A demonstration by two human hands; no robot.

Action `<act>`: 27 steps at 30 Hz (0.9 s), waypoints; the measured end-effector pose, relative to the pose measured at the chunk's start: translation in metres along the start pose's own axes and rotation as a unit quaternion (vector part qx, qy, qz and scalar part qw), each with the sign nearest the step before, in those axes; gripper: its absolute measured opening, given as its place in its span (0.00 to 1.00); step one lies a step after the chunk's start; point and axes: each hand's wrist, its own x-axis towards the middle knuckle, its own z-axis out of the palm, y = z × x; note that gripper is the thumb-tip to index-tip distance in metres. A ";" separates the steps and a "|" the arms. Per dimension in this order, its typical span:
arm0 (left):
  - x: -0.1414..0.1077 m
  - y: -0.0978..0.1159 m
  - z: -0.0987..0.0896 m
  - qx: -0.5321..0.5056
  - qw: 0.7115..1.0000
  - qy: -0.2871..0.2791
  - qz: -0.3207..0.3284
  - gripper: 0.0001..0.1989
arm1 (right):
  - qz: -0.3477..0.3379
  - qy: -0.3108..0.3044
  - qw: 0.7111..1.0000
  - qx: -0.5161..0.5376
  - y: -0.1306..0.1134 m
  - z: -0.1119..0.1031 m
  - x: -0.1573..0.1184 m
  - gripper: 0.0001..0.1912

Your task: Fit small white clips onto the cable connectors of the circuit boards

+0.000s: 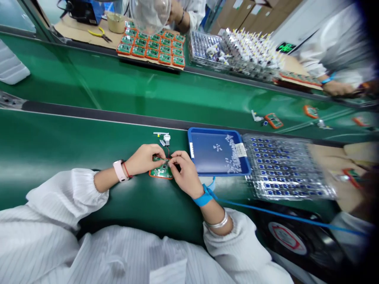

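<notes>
A green circuit board in an orange frame (161, 172) lies on the green bench in front of me. My left hand (147, 158) is over its upper left part, thumb and fingertips pinched together. From the other side, my right hand (185, 172) reaches the board's upper right edge, also with pinched fingers. Whatever sits between the fingertips is too small to make out. Just beyond the board lies a small white connector part (167, 139), with thin wires running toward the board. A blue strap (203, 197) circles my right wrist.
To the right stand a blue tray (204, 170) with small clear pieces and a clear plastic tray (278, 167) of blue parts. Beyond the belt (118, 83), framed boards (152, 54) lie in rows. Co-workers' hands are at the far side. A blue cord (284, 217) stretches rightward.
</notes>
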 end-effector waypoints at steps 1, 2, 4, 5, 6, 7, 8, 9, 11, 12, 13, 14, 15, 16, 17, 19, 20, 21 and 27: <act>-0.001 -0.001 0.000 0.003 1.000 -0.002 0.012 0.03 | -0.012 0.024 1.000 -0.016 0.004 -0.011 0.001 0.06; -0.003 -0.003 0.000 0.008 1.000 -0.005 0.022 0.04 | -0.017 0.057 0.998 -0.037 0.011 -0.024 0.002 0.06; -0.004 -0.004 0.000 0.018 0.999 -0.012 0.031 0.05 | 0.005 0.133 0.987 -0.094 0.035 -0.058 0.003 0.06; -0.004 -0.005 0.000 0.023 0.999 -0.012 0.032 0.06 | 0.029 0.175 0.976 -0.130 0.051 -0.075 0.003 0.06; -0.004 -0.005 0.000 0.028 0.999 -0.010 0.032 0.07 | 0.058 0.198 0.965 -0.163 0.068 -0.090 0.002 0.06; -0.004 -0.005 0.001 0.032 0.999 -0.009 0.032 0.07 | 0.086 0.209 0.956 -0.186 0.085 -0.103 0.001 0.06; -0.004 -0.005 0.001 0.035 0.999 -0.009 0.034 0.08 | 0.111 0.199 0.953 -0.201 0.100 -0.113 0.000 0.06; -0.004 -0.005 0.001 0.038 0.999 -0.010 0.036 0.08 | 0.131 0.189 0.950 -0.212 0.113 -0.120 -0.002 0.06; -0.004 -0.005 0.001 0.042 0.998 -0.010 0.038 0.08 | 0.152 0.172 0.948 -0.222 0.130 -0.123 -0.004 0.06; -0.004 -0.005 0.001 0.044 0.998 -0.011 0.039 0.08 | 0.157 0.169 0.947 -0.224 0.134 -0.122 -0.005 0.06; -0.004 -0.004 0.001 0.046 0.998 -0.012 0.040 0.08 | 0.160 0.168 0.946 -0.226 0.136 -0.121 -0.006 0.05; -0.004 -0.004 0.000 0.049 0.998 -0.013 0.042 0.08 | 0.163 0.165 0.946 -0.227 0.136 -0.119 -0.006 0.06; -0.004 -0.004 0.000 0.051 0.998 -0.016 0.042 0.08 | 0.167 0.161 0.946 -0.228 0.135 -0.118 -0.006 0.06; -0.004 -0.003 0.000 0.054 0.997 -0.019 0.043 0.08 | 0.171 0.153 0.946 -0.228 0.135 -0.117 -0.005 0.06; -0.004 -0.003 0.000 0.055 0.997 -0.024 0.043 0.08 | 0.176 0.145 0.947 -0.229 0.135 -0.118 -0.005 0.06; -0.004 -0.003 -0.001 0.055 0.997 -0.029 0.042 0.08 | 0.182 0.128 0.948 -0.229 0.136 -0.121 -0.004 0.06; -0.004 -0.004 -0.001 0.052 0.997 -0.030 0.041 0.08 | 0.182 0.122 0.949 -0.229 0.135 -0.123 -0.004 0.06; -0.004 -0.004 0.000 0.049 0.998 -0.029 0.040 0.08 | 0.180 0.120 0.949 -0.228 0.134 -0.124 -0.003 0.06; -0.003 -0.003 0.003 -0.002 0.999 0.004 0.046 0.05 | 0.082 0.137 0.978 -0.135 0.071 -0.090 0.003 0.07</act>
